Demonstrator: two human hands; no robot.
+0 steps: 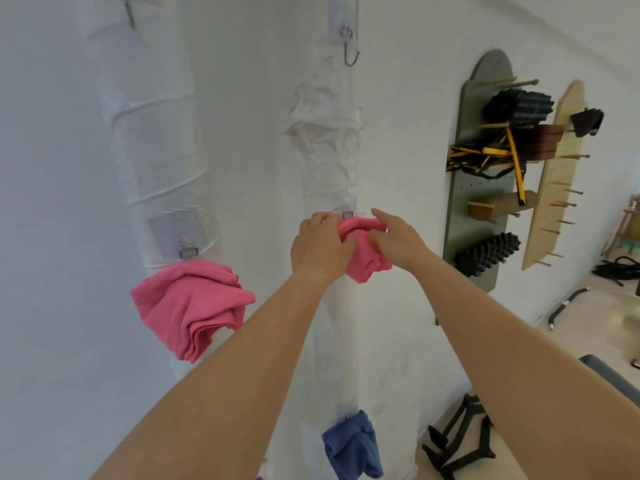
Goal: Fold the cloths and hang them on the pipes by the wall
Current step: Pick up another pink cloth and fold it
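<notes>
While fingers point(381, 215) of left hand point(320, 249) and right hand point(398, 242) grip pink cloth point(367, 259) against pipe point(329, 161), blue cloth point(353, 445) hangs below.

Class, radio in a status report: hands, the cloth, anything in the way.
Both grip pink cloth, left hand and right hand, at hook on right pipe. On left pipe, second pink cloth hangs; blue cloth low on right pipe. Nothing blocking.

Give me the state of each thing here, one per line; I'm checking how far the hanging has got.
Held pink cloth: bunched, gripped at the right pipe; whether hooked, cannot tell.
Left pink cloth: folded, hanging on the left pipe.
Blue cloth: hanging low on the right pipe.
Top hook: bare.
Left hand: grips the held pink cloth.
Right hand: pinches it.
</notes>
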